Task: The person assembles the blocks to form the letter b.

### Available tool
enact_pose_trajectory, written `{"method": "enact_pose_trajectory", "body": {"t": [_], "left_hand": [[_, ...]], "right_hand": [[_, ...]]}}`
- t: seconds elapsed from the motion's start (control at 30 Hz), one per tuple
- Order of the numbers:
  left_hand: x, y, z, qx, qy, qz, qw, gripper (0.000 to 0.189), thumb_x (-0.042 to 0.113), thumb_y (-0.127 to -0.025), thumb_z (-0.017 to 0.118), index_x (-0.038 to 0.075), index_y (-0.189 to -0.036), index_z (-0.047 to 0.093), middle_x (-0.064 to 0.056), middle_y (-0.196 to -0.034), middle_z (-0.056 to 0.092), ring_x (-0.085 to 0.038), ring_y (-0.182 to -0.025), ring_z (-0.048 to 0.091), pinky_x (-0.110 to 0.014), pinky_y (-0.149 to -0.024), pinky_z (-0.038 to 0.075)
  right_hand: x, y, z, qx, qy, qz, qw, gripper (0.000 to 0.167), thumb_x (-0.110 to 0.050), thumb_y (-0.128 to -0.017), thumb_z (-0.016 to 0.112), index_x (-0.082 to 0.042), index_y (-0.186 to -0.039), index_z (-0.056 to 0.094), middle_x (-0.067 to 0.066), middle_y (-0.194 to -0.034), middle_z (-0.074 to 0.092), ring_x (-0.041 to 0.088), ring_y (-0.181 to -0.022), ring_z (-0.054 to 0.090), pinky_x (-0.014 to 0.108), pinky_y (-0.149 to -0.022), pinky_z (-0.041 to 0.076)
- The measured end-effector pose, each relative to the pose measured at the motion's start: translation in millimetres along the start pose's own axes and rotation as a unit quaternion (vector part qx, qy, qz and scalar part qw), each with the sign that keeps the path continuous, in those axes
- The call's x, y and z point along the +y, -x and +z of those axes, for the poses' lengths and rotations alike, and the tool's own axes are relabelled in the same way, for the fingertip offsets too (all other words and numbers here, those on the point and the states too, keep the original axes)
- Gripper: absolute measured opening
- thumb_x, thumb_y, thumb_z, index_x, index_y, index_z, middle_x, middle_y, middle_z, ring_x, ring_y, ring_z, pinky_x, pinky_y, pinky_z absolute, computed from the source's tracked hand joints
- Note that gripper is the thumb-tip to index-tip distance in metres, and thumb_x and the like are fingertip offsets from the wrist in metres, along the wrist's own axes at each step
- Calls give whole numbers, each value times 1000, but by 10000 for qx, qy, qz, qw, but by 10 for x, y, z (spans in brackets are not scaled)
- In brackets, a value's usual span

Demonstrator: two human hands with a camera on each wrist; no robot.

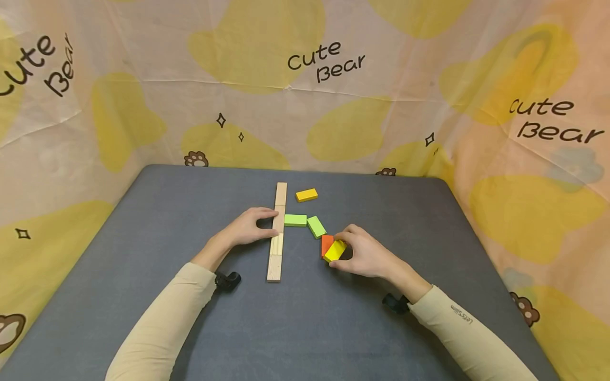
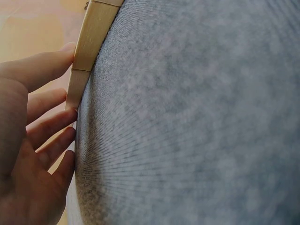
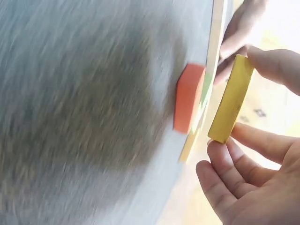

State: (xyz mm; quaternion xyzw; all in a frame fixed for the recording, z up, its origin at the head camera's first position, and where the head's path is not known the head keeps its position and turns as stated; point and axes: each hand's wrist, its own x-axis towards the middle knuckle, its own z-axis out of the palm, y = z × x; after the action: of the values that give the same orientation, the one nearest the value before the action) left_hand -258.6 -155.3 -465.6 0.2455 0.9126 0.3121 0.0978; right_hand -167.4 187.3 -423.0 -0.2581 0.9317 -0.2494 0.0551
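Note:
Natural wooden blocks [image 1: 281, 193] lie end to end in a straight row on the table. My left hand [image 1: 248, 227] is at the row's left side, thumb and fingertips against it, with the fingers loosely extended. In the left wrist view the thumb meets the side of a wooden block [image 2: 96, 35]. My right hand [image 1: 367, 253] pinches a yellow block [image 3: 232, 98] by its two ends, between thumb and fingers. That block is tilted and partly overlaps an orange-red block [image 1: 326, 242] in the head view. Two light green blocks [image 1: 295, 220] lead from the row toward the orange-red one.
A darker yellow block [image 1: 306, 195] lies apart behind the green ones, right of the row's far end. The grey table [image 1: 190, 328] has patterned cloth walls [image 1: 267, 63] at its back and sides. Black wrist devices [image 1: 229, 281] hang at both cuffs.

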Motion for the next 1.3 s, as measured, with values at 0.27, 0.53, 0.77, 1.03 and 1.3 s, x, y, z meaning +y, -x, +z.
{"method": "enact_pose_trajectory", "body": {"t": [0.27, 0.53, 0.77, 1.03, 1.3], "left_hand": [[-4, -7, -1, 8, -14, 7, 10000, 67, 40, -93, 74, 7, -149, 54, -18, -151, 49, -39, -142, 41, -57, -115, 32], [6, -7, 3, 49, -8, 70, 10000, 66, 39, -94, 73, 6, -148, 54, -19, -151, 49, -40, -142, 41, -58, -115, 32], [1, -5, 9, 52, -40, 78, 9999, 66, 40, -94, 73, 7, -148, 54, -19, -151, 49, -40, -142, 41, -58, -115, 32], [4, 7, 7, 7, -42, -14, 10000, 68, 41, -93, 73, 8, -149, 53, -18, -152, 48, -39, -143, 39, -58, -116, 31], [9, 14, 10, 29, -41, -11, 10000, 68, 42, -94, 73, 8, -149, 53, -19, -152, 48, -40, -143, 39, -58, -115, 31]], "right_hand": [[-204, 7, 139, 18, 310, -175, 9994, 51, -39, -79, 85, -7, -117, 70, -1, -106, 55, 16, -92, 51, 29, -78, 50], [-271, 16, 280, -125, 417, -219, 9988, 56, -41, -80, 85, -6, -121, 70, 1, -111, 57, 15, -96, 51, 31, -82, 50], [-287, 36, 358, -202, 434, -102, 9988, 60, -42, -80, 85, -5, -124, 69, 3, -115, 58, 16, -99, 52, 32, -84, 51], [-277, 58, 428, -221, 456, -11, 9987, 63, -46, -79, 87, -5, -123, 69, 4, -116, 59, 16, -97, 53, 31, -83, 52], [-257, 55, 379, -264, 449, -120, 9986, 53, -40, -80, 88, -5, -115, 71, 1, -106, 61, 13, -89, 55, 30, -81, 53]]}}
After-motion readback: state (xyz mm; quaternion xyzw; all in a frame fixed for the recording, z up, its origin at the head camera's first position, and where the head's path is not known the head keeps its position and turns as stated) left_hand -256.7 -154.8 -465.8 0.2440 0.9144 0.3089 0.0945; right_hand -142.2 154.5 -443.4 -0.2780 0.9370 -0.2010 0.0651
